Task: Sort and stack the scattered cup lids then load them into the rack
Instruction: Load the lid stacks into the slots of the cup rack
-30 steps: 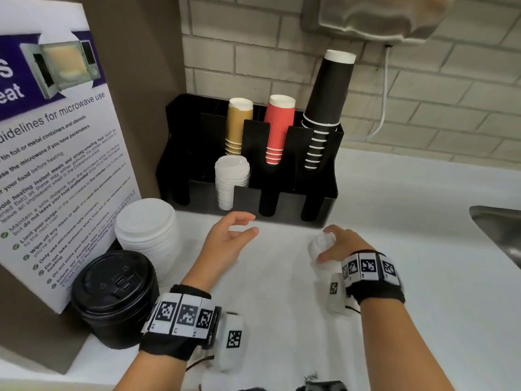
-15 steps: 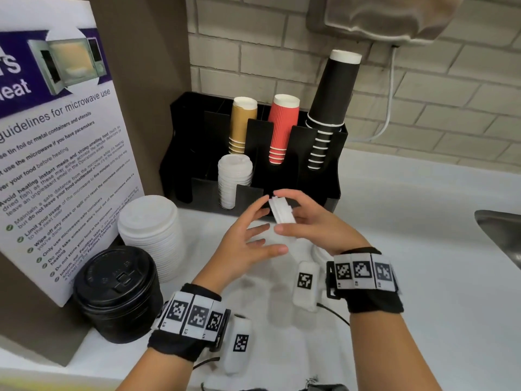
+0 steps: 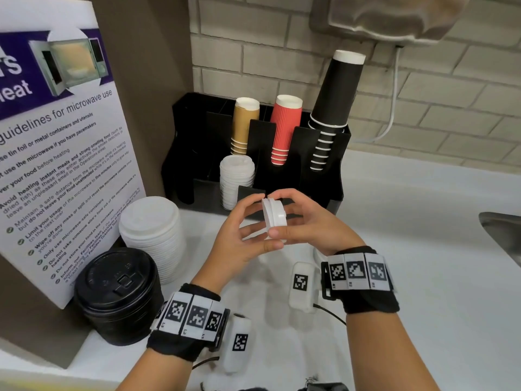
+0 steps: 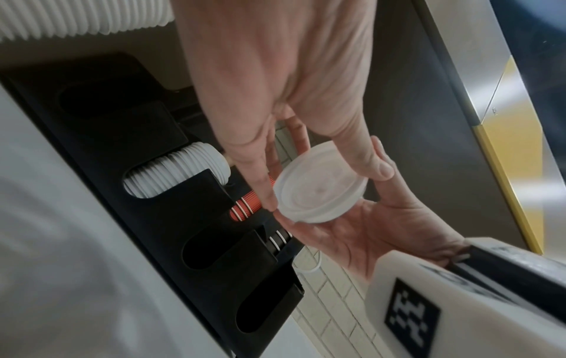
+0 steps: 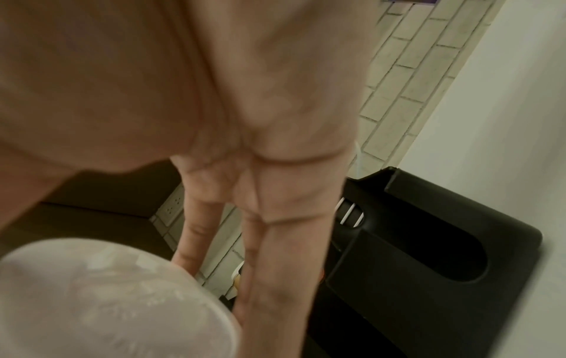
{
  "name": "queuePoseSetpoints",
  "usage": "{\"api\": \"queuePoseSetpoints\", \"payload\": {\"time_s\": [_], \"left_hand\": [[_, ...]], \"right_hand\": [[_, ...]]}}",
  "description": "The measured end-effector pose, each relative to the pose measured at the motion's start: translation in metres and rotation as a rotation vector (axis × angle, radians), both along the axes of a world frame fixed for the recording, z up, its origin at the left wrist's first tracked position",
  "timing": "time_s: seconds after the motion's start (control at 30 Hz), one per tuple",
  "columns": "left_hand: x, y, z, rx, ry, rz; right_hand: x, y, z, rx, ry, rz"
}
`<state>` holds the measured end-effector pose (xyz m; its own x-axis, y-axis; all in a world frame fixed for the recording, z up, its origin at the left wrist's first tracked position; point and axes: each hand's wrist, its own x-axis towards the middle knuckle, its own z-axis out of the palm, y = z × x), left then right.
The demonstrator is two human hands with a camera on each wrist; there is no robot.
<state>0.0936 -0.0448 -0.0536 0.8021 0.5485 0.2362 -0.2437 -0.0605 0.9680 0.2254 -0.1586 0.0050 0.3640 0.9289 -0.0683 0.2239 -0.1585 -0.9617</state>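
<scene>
A short stack of small white lids (image 3: pixel 271 214) is held on edge above the counter, just in front of the black rack (image 3: pixel 318 187). My left hand (image 3: pixel 258 221) pinches its rim between thumb and forefinger, seen around the lids (image 4: pixel 320 191) in the left wrist view. My right hand (image 3: pixel 282 213) grips the same stack from the right, one finger over the top and the thumb underneath. A column of matching small white lids (image 3: pixel 236 179) stands in the rack's front left slot. The right wrist view shows the lids (image 5: pixel 107 302) blurred at bottom left.
A tall stack of larger white lids (image 3: pixel 152 230) and a stack of black lids (image 3: pixel 118 292) stand on the counter at left, by a microwave notice board (image 3: pixel 56 165). Tan, red and black cups fill the rack's rear slots. A sink edge (image 3: pixel 501 230) lies at right.
My right hand lifted the small lids off the counter and carried them left and up. My left hand came in and took hold of the rim; both now hold the stack.
</scene>
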Motion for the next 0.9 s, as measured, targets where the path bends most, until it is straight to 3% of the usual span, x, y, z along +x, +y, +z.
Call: {"api": "queuePoseSetpoints", "payload": {"time_s": [0.27, 0.4, 0.6, 0.73, 0.9], "left_hand": [[-0.003, 0.008, 0.003, -0.020, -0.003, -0.001], [-0.004, 0.015, -0.001, -0.078, 0.029, 0.108], [0.000, 0.025, -0.012, -0.096, 0.211, 0.238], [0.002, 0.026, -0.013, -0.074, 0.264, 0.174], [0.000, 0.027, -0.013, -0.067, 0.305, 0.148]], "right_hand": [[0.003, 0.016, 0.006, -0.021, -0.037, 0.062], [0.018, 0.051, 0.023, -0.016, -0.149, 0.011], [0.052, 0.137, 0.031, -0.018, -0.591, -0.209], [0.063, 0.175, 0.016, -0.151, -0.821, -0.173], [0.062, 0.193, 0.006, -0.212, -0.935, -0.082]]}}
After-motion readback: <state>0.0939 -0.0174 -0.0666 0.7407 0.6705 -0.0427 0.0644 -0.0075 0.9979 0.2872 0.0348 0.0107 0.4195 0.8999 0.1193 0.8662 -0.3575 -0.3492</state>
